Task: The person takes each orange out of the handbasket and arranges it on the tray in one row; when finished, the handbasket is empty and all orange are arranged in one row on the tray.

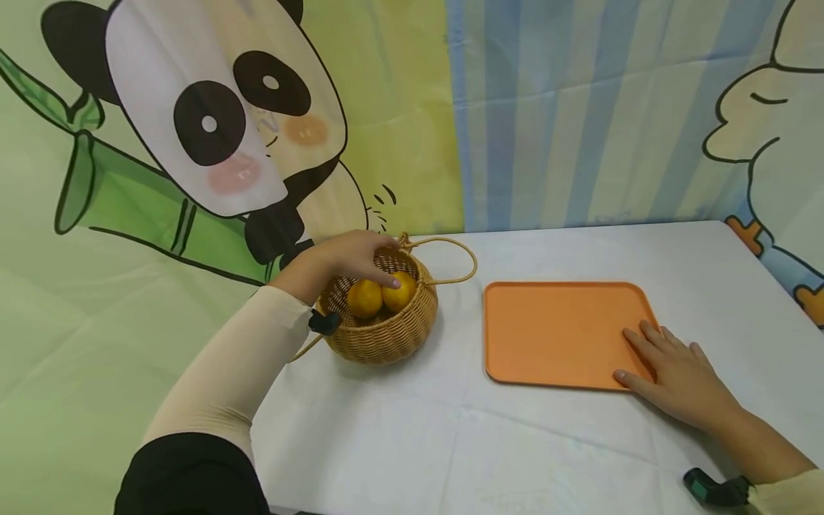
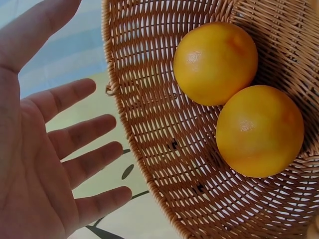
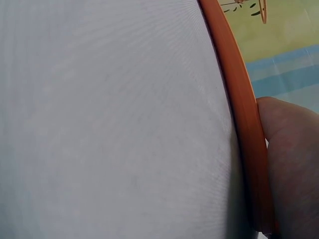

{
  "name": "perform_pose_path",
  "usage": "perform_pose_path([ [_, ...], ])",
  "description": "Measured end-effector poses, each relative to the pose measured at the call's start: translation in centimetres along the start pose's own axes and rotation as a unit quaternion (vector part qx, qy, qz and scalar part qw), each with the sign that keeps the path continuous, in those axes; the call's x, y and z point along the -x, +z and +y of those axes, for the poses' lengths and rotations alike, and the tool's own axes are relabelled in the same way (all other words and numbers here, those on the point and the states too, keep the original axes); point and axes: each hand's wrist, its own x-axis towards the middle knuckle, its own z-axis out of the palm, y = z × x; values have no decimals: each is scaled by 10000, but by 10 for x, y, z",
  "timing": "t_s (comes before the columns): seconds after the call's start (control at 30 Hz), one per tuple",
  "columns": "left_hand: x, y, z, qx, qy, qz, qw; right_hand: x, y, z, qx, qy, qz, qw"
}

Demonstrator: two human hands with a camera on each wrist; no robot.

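A round wicker basket (image 1: 386, 342) stands on the left of the table with two oranges (image 1: 365, 299) lying against each other inside. My left hand (image 1: 350, 257) reaches over the basket's far rim. In the left wrist view, that hand (image 2: 47, 154) has its fingers spread and holds nothing; both oranges (image 2: 259, 131) lie apart from it. To the right is a flat orange tray (image 1: 560, 332). Its near right corner lies under the spread fingers of my right hand (image 1: 676, 375). The right wrist view shows the thumb (image 3: 294, 154) on the tray's edge (image 3: 239, 99).
A white cloth covers the table (image 1: 399, 429). The basket's loop handle (image 1: 475, 265) sticks out to the right, towards the tray. Behind the table hangs a printed backdrop (image 1: 399, 86) with a panda and stripes.
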Motion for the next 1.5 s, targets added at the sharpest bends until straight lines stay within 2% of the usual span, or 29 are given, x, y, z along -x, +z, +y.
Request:
perform_pose_path([
  [0.27, -2, -3, -3, 254, -2, -171, 9995, 1, 0, -3, -116, 23, 79, 9999],
  [0.53, -16, 7, -16, 392, 75, -760, 9963, 1, 1, -3, -89, -3, 154, 9998],
  [0.87, -26, 21, -29, 578, 232, -762, 9951, -1, 2, -4, -107, -16, 147, 9998],
  [1.1, -28, 21, -32, 807, 226, -770, 9935, -1, 2, -4, -109, -1, 173, 9998],
  [1.5, -40, 30, -35, 959, 171, -1005, 9901, -1, 3, -3, -88, 34, 184, 9998],
])
